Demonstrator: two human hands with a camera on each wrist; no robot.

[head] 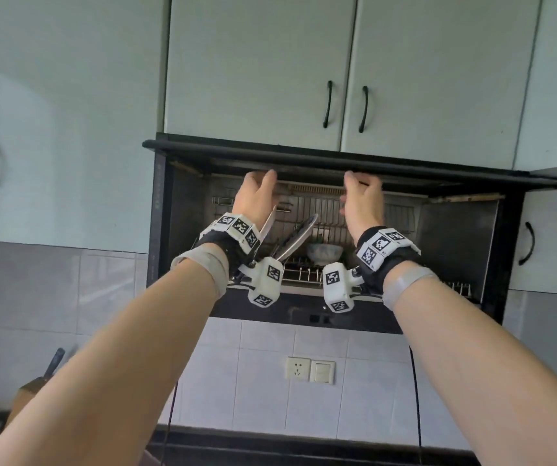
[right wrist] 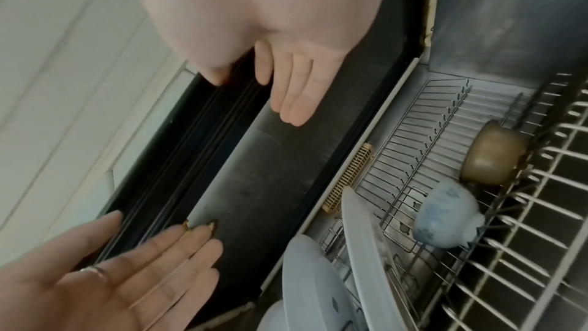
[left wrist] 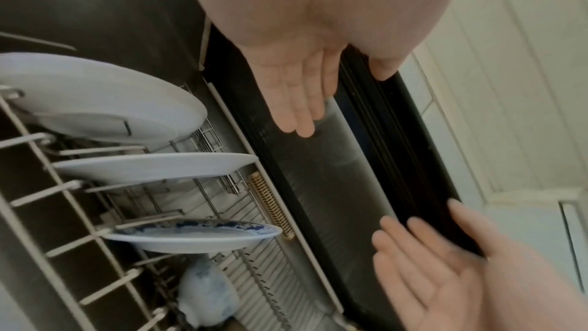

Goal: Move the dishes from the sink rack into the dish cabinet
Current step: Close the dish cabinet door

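Observation:
The black dish cabinet (head: 472, 237) hangs on the wall with its flip-up door (head: 337, 163) raised. My left hand (head: 257, 190) and right hand (head: 363, 193) both reach up to the door's lower edge. Their straight fingers (left wrist: 299, 115) (right wrist: 296, 107) lie flat on the door's inner panel (left wrist: 334, 185) (right wrist: 254, 173), thumbs at the black rim. Inside, white plates (left wrist: 95, 100) (left wrist: 152, 167) and a blue-rimmed plate (left wrist: 197, 235) stand on edge in the wire rack (right wrist: 541, 235). A blue-patterned bowl (right wrist: 445, 220) (head: 324, 252) and a brown bowl (right wrist: 490, 152) lie beside them.
Pale upper cupboards with black handles (head: 327, 104) sit right above the raised door. Below the cabinet is a tiled wall with a socket (head: 299, 368). A knife block (head: 35, 388) stands at the lower left. A dark cable (head: 416, 398) hangs down the tiles.

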